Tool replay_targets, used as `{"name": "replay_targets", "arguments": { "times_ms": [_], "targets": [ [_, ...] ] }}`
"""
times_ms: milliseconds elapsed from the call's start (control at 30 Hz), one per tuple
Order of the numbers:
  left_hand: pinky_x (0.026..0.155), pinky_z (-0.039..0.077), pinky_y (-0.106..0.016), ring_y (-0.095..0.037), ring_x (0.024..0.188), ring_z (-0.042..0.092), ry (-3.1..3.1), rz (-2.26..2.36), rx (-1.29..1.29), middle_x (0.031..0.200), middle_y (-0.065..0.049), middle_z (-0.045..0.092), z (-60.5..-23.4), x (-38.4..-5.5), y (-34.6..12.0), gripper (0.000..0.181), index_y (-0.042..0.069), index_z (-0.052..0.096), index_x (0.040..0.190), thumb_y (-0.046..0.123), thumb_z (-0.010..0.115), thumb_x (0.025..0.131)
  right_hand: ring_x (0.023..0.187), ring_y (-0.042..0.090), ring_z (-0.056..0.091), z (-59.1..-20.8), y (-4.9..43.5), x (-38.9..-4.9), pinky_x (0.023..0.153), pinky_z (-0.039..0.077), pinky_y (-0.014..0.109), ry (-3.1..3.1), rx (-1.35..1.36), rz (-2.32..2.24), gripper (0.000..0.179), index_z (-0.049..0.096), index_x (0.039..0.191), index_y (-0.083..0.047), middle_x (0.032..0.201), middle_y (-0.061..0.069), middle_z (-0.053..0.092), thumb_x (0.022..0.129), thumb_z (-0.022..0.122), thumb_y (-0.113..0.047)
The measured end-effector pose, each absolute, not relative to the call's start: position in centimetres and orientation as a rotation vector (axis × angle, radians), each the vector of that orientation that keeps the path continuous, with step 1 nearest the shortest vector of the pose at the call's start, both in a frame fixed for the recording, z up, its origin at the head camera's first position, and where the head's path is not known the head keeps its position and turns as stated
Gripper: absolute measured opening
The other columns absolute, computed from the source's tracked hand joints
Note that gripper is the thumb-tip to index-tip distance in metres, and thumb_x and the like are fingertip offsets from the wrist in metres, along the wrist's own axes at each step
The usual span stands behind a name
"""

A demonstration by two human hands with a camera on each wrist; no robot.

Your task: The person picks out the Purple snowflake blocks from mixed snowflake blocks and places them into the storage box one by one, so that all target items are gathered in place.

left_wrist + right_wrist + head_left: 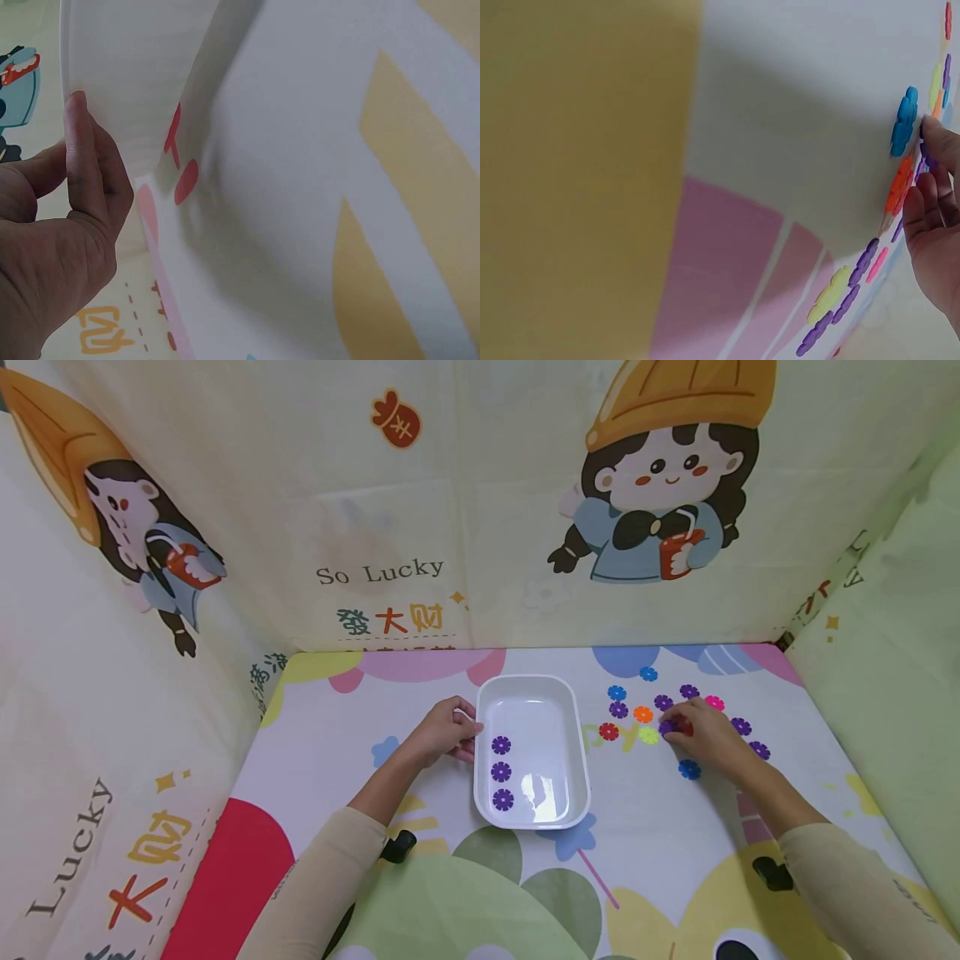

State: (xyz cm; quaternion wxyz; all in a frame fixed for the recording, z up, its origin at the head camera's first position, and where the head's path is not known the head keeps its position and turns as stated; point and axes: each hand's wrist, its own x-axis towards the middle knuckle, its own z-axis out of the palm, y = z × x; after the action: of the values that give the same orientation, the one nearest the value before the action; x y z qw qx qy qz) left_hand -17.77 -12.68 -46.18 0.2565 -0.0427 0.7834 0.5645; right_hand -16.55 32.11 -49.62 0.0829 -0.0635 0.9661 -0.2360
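Observation:
A white rectangular tray (555,718) stands in the middle of the table, with three purple flower-shaped discs (501,772) in a column along its left side. My left hand (442,732) grips the tray's left rim, thumb on top and fingers against the outer wall, as the left wrist view (82,195) also has it. To the right of the tray, my right hand (708,737) pinches a purple flower-shaped disc (667,727) between thumb and fingers. A red disc (684,727) shows partly under those fingers.
Around the right hand lie several loose discs: blue (689,769), orange (642,714), yellow-green (648,736), red (609,732), pink (715,702) and purple (741,726). Printed cloth walls (495,527) close in the table at the back and both sides.

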Motion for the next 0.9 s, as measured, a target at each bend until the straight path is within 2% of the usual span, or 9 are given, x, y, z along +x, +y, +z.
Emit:
{"name": "replay_targets", "arguments": {
  "times_ms": [367,633,900],
  "targets": [
    [0.061,0.067,-0.038,-0.02,0.062,0.071,2.125,1.532,-0.107,0.09,-0.013,0.067,-46.26,-17.81,-12.73,0.027,0.005,0.052,0.12,0.009,0.068,0.1,0.103,0.037,0.061,-49.66,32.12,-16.38,0.093,0.062,0.058,2.858,-0.181,-0.735,0.03,0.066,0.124,-0.007,0.118,0.022,0.068,0.096,0.074,-0.014],
    [0.061,0.067,-0.038,-0.02,0.063,0.071,2.139,1.513,-0.119,0.09,-0.013,0.067,-46.23,-17.89,-12.67,0.026,0.006,0.053,0.12,0.01,0.068,0.1,0.111,0.04,0.064,-49.62,32.35,-16.13,0.097,0.059,0.061,2.883,-0.228,-0.75,0.024,0.071,0.121,-0.006,0.119,0.02,0.071,0.099,0.071,-0.013],
    [0.061,0.067,-0.038,-0.02,0.063,0.07,2.12,1.532,-0.118,0.089,-0.013,0.066,-46.1,-17.77,-12.72,0.026,0.005,0.052,0.12,0.009,0.068,0.1,0.111,0.044,0.064,-48.76,32.19,-16.22,0.095,0.06,0.059,2.87,-0.263,-0.725,0.028,0.069,0.127,-0.002,0.123,0.025,0.07,0.101,0.067,-0.012]
  ]
}}
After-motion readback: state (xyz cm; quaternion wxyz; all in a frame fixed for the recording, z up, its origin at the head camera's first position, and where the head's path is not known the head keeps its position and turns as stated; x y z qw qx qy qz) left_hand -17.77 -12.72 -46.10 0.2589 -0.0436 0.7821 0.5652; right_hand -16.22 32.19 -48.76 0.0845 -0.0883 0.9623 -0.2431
